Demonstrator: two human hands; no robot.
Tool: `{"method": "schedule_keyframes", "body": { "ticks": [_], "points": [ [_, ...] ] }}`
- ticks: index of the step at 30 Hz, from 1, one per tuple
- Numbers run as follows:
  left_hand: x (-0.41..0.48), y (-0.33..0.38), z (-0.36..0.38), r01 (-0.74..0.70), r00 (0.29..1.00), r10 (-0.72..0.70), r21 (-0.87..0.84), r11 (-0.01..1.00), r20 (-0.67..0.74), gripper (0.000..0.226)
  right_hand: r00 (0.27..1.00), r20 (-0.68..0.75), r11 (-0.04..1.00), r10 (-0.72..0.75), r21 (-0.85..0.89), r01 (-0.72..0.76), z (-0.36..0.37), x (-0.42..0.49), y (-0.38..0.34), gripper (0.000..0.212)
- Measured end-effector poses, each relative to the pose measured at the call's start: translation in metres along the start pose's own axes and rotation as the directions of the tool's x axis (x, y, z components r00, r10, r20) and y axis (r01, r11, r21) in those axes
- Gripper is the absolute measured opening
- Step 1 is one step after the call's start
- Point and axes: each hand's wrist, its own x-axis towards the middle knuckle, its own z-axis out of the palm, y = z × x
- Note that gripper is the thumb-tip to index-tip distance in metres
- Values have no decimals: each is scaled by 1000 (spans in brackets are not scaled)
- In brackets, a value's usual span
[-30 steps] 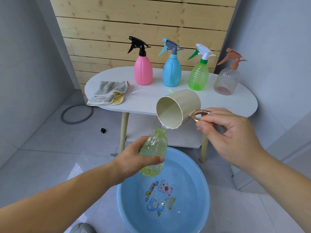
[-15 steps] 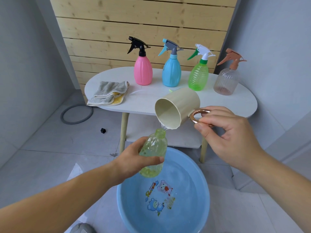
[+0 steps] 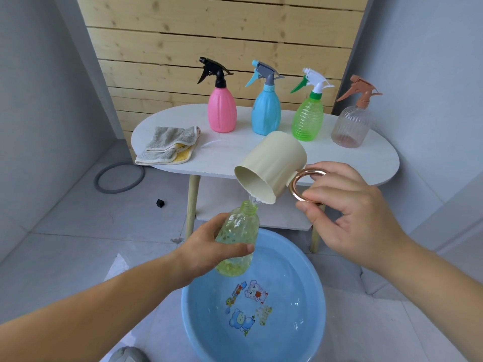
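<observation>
My left hand (image 3: 209,254) grips a clear yellow-green bottle (image 3: 239,231) without a cap, held upright over a blue basin (image 3: 313,288) of water on the floor. My right hand (image 3: 347,212) pinches the copper ring handle (image 3: 300,186) of a cream cup (image 3: 274,163). The cup is tipped steeply, mouth down and to the left, and a thin stream of water runs from its rim into the bottle's neck.
On the white oval table (image 3: 379,163) stand pink (image 3: 222,111), blue (image 3: 266,111), green (image 3: 308,116) and clear (image 3: 350,124) spray bottles, with a folded grey-yellow cloth (image 3: 167,147) at the left. A grey ring (image 3: 119,177) and a small black cube (image 3: 160,203) lie on the floor.
The cup has tilted further mouth-down, so its inside no longer shows. The bottle and left hand have stayed in place.
</observation>
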Motion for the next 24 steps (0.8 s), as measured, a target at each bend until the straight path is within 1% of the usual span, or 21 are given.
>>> {"method": "schedule_keyframes", "body": {
  "ticks": [3,6,8,9,10,11,12,14,16,17,19,21,23,24],
  "points": [
    [1,-1,0,-1,1000,1,2,1000,-1,71,998,17,997,-60,-38,61,3,-2,0,18],
    [1,-1,-1,-5,1000,5,-2,1000,-4,69,998,35,997,-58,-43,59,7,-4,0,18],
    [0,-1,-1,-6,1000,6,-3,1000,2,70,999,38,1000,5,-19,-4,9,-5,0,19],
    [0,-1,-1,-8,1000,8,-2,1000,5,71,997,37,997,74,19,-74,10,-6,-2,21],
    [0,-2,-2,-11,1000,11,-4,1000,7,72,984,39,981,171,88,-174,12,-7,-4,23],
    [0,-2,-3,-13,1000,13,-7,1000,7,72,955,54,937,293,180,-298,13,-9,-7,22],
    [0,-3,-3,-16,1000,16,-12,1000,6,71,902,94,858,422,279,-431,15,-9,-10,21],
    [0,-5,-4,-18,1000,18,-17,1000,-4,72,751,201,633,629,429,-645,24,-13,-11,24],
    [-1,-8,-4,-22,1000,22,-6,1000,-8,71,596,281,400,753,524,-752,38,-23,-4,27],
    [-2,-8,-4,-31,999,31,-6,1000,-18,71,535,319,298,782,562,-771,46,-27,1,28],
    [-2,-10,-4,-34,999,33,-11,999,-33,74,431,418,142,800,565,-813,64,-39,10,28],
    [-2,-10,-3,-34,999,35,9,999,-30,77,352,510,72,785,489,-869,85,-55,21,28],
    [-2,-12,-3,-19,1000,19,39,999,-6,69,306,569,80,763,387,-919,105,-73,32,28],
    [-2,-14,-2,-3,1000,3,45,999,0,61,287,586,110,758,320,-941,115,-82,37,28]
  ]
}}
